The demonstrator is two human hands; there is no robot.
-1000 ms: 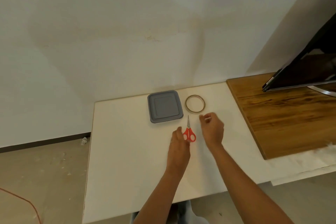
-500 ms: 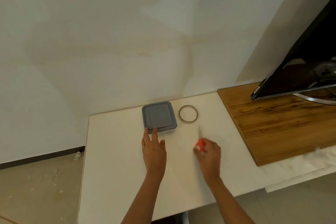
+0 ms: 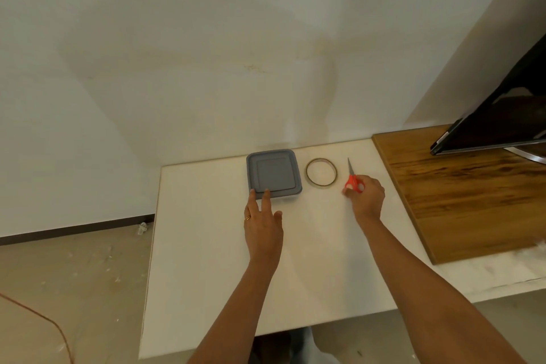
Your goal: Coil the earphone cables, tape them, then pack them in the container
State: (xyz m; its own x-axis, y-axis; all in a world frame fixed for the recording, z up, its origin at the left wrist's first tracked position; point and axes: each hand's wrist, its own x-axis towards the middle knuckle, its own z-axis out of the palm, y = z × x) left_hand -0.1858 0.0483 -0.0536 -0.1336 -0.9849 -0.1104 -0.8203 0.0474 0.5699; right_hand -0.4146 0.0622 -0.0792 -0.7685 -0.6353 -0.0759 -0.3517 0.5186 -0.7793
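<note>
Earphone cables show nowhere on my white table [image 3: 206, 275]. My right grip [image 3: 366, 195] clasps the red-handled scissors [image 3: 353, 180] by their loops, blades pointing away, probably to park them beside the tape. My left grip [image 3: 263, 224], fingers straight, touches the near lip of the grey square lidded plastic container [image 3: 274, 173], I judge to open it. One container, one thin tape ring [image 3: 307, 174], one pair of scissors.

Both bare forearms reach from the bottom edge toward the frame's centre. The left grip [image 3: 263, 227] lies palm-down, fingers straight and spread, a ring on one. The right grip [image 3: 366, 196], right of centre, curls its fingers round the scissors [image 3: 354, 182].
</note>
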